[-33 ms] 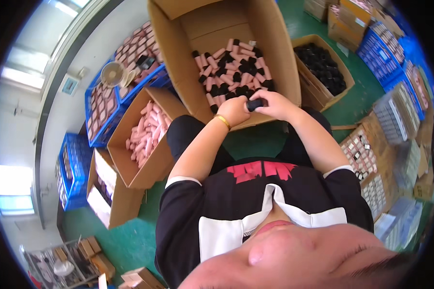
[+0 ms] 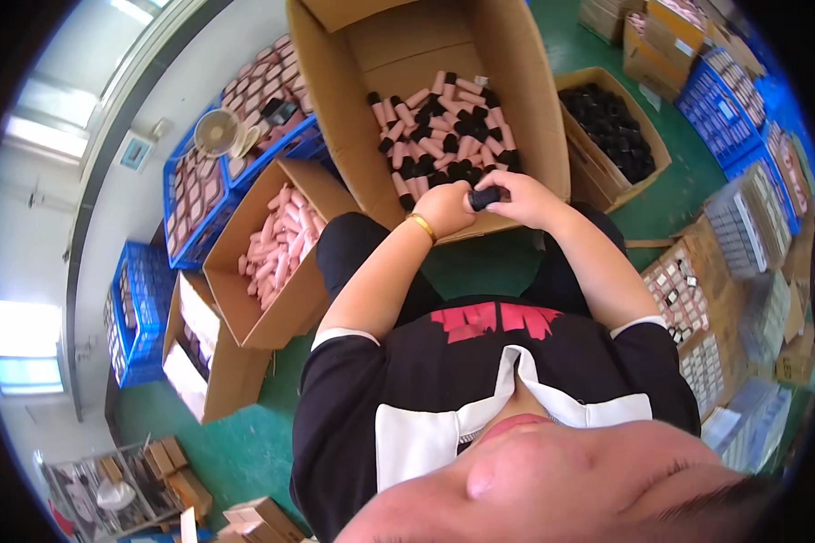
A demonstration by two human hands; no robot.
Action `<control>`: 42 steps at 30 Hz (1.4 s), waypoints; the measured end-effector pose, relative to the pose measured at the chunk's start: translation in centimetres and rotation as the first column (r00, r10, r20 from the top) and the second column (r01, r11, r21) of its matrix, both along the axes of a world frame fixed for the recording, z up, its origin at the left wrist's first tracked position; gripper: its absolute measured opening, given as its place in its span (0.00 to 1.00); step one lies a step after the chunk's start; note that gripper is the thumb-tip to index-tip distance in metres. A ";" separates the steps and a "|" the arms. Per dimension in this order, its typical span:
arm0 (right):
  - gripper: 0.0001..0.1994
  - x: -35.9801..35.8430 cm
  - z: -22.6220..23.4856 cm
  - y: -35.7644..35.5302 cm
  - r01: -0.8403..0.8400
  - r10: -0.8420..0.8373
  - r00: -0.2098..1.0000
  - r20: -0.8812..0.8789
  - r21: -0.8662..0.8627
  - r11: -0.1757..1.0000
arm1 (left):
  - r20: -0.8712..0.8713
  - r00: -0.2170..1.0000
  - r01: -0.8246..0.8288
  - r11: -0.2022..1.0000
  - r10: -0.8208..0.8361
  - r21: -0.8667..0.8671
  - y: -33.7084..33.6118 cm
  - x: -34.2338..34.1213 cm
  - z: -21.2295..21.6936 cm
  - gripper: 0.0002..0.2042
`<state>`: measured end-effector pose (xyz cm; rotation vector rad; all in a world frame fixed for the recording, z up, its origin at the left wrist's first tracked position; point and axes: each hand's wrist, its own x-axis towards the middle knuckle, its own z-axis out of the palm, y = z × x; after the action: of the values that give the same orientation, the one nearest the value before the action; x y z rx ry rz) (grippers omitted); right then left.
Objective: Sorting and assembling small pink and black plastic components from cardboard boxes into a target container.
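My right hand (image 2: pixel 523 199) pinches a short black cylindrical cap (image 2: pixel 484 198) between thumb and fingers. Against the cap's left end, my left hand (image 2: pixel 445 210) is closed around a pink tube; only a pale bit shows at the fist's edge, the rest is hidden by the fingers. Both hands meet over the near edge of a large open cardboard box (image 2: pixel 330 109). Inside it lies a loose pile of pink tubes with black ends (image 2: pixel 444 136), pointing in all directions.
Left of my knees, a tilted cardboard box (image 2: pixel 229 294) holds plain pink tubes (image 2: pixel 279 244). To the right stands a carton (image 2: pixel 650 136) of black caps (image 2: pixel 607 127). Blue crates (image 2: pixel 193 237) with pink pieces and a small fan (image 2: pixel 217 133) are at the far left. A board (image 2: pixel 729 317) with small parts lies right.
The surroundings shift slightly in the picture. The black cap is tilted a little differently between my hands; both hands keep their hold.
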<state>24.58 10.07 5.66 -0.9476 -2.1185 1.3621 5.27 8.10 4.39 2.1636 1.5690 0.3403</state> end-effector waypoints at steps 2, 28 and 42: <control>0.16 0.2 0.0 -0.5 -0.050 0.045 0.999 0.023 0.287 0.957 | 0.083 0.996 0.029 1.000 -0.028 -0.002 -0.2 -0.3 -1.4 0.11; 0.18 -9.9 2.0 -3.1 -0.205 0.286 0.957 -0.046 0.588 0.782 | 0.166 0.977 -0.116 0.987 0.134 -0.114 -7.5 -9.9 3.1 0.12; 0.19 -10.0 1.5 -3.1 -0.264 0.325 0.939 -0.115 0.365 0.893 | 0.194 0.974 -0.067 0.962 0.121 -0.264 -7.3 -10.9 2.5 0.14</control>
<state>14.59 7.01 7.18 -0.3621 -2.3269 1.0991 -5.63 0.76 6.90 1.8002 1.5096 0.3603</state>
